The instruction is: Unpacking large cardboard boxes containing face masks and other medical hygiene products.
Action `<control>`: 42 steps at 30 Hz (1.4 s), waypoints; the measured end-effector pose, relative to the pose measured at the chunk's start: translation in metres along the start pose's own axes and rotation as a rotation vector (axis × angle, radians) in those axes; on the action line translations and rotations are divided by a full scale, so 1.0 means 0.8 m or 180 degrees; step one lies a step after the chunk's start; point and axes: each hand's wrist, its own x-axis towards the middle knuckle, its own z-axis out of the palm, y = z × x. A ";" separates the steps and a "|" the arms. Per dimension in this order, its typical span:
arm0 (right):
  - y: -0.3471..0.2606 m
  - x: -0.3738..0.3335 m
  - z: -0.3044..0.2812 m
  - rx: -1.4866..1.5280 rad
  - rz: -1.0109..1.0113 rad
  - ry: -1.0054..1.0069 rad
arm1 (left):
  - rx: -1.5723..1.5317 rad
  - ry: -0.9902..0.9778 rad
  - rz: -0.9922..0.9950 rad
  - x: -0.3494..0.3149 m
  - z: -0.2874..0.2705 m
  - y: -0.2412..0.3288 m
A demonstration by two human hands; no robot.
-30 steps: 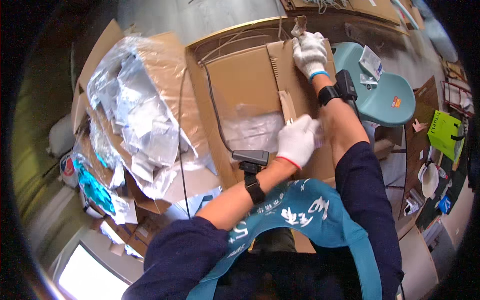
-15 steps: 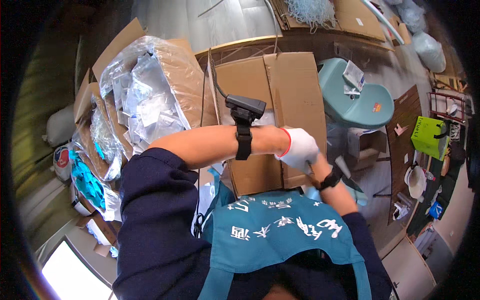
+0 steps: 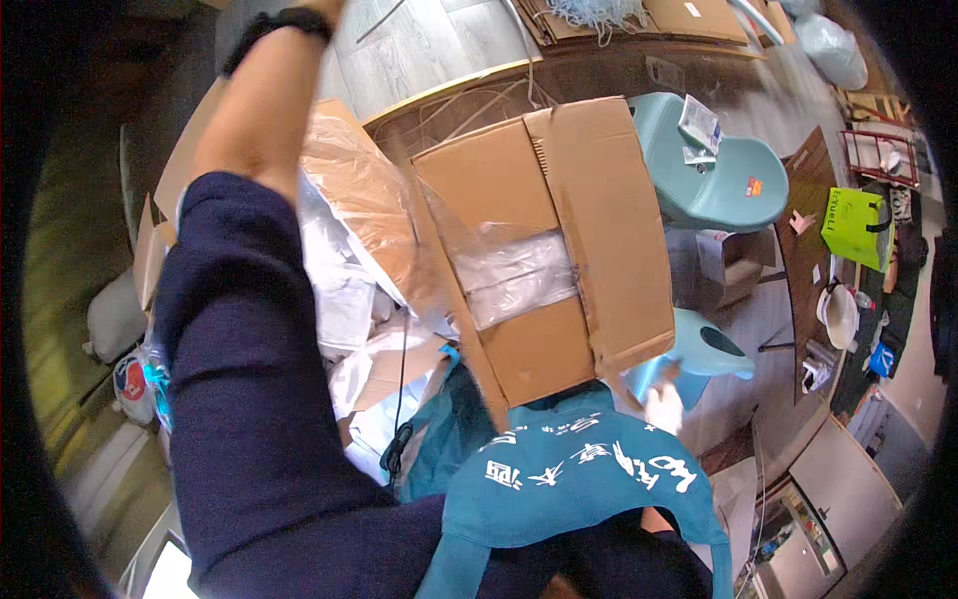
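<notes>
My left arm stretches up and to the far left, a black wrist strap (image 3: pixel 274 38) around it. The left hand itself is past the upper edge of the picture. My right hand (image 3: pixel 663 407), in a white glove, is low beside the near right corner of the open cardboard box (image 3: pixel 624 230). Motion smears its fingers, so their grip cannot be made out. Clear plastic wrap (image 3: pixel 519 278) shows between the box's flaps. Just right of that hand stands a light blue plastic stool or bin (image 3: pixel 704 344).
Left of the box, a plastic-lined carton (image 3: pixel 364 195) holds white packets. A teal plastic chair (image 3: pixel 714 185) with packets on it stands at the right. A black cable (image 3: pixel 404 369) hangs near the box's left side. Further right are a bright green bag (image 3: pixel 856 228) and a dark brown table (image 3: pixel 808 270).
My hands, together over the box before, have parted. The left arm has swung up and left out of view; the right hand has dropped toward my body. More plastic wrap shows in the box.
</notes>
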 end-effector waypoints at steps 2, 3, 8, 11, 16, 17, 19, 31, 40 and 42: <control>0.015 -0.012 -0.008 -0.0230 0.0533 0.0225 | 0.1221 0.0436 -0.0301 -0.031 -0.073 0.057; 0.000 -0.013 -0.019 -0.0391 0.0668 0.0285 | 0.1287 0.0396 -0.0374 -0.049 -0.121 0.075; -0.075 0.008 -0.032 0.0419 0.0007 0.0647 | 0.1640 0.0839 -0.0797 -0.150 -0.259 0.128; -0.074 0.040 -0.034 0.2795 0.0437 -0.0124 | 0.2006 -0.0209 -0.0884 -0.258 -0.238 0.103; -0.102 0.068 -0.131 0.5175 0.0178 -0.0789 | 0.2402 -0.0325 -0.2210 -0.484 -0.172 0.113; -0.096 0.075 -0.140 0.5665 0.0164 -0.0816 | 0.2245 -0.0248 -0.2297 -0.521 -0.159 0.120; -0.082 0.094 -0.158 0.5935 -0.0159 -0.0959 | 0.2158 -0.0055 -0.2360 -0.587 -0.161 0.109; -0.217 -0.012 -0.185 0.4231 -0.1633 -0.3062 | 0.1351 -0.0051 -0.1772 -0.653 0.125 0.243; -0.193 -0.076 -0.210 0.2695 -0.1822 -0.4309 | 0.0453 0.0458 -0.1488 -0.705 0.299 0.232; -0.176 -0.062 -0.183 0.4048 -0.0960 -0.5340 | 0.0093 0.0779 -0.1438 -0.740 0.329 0.244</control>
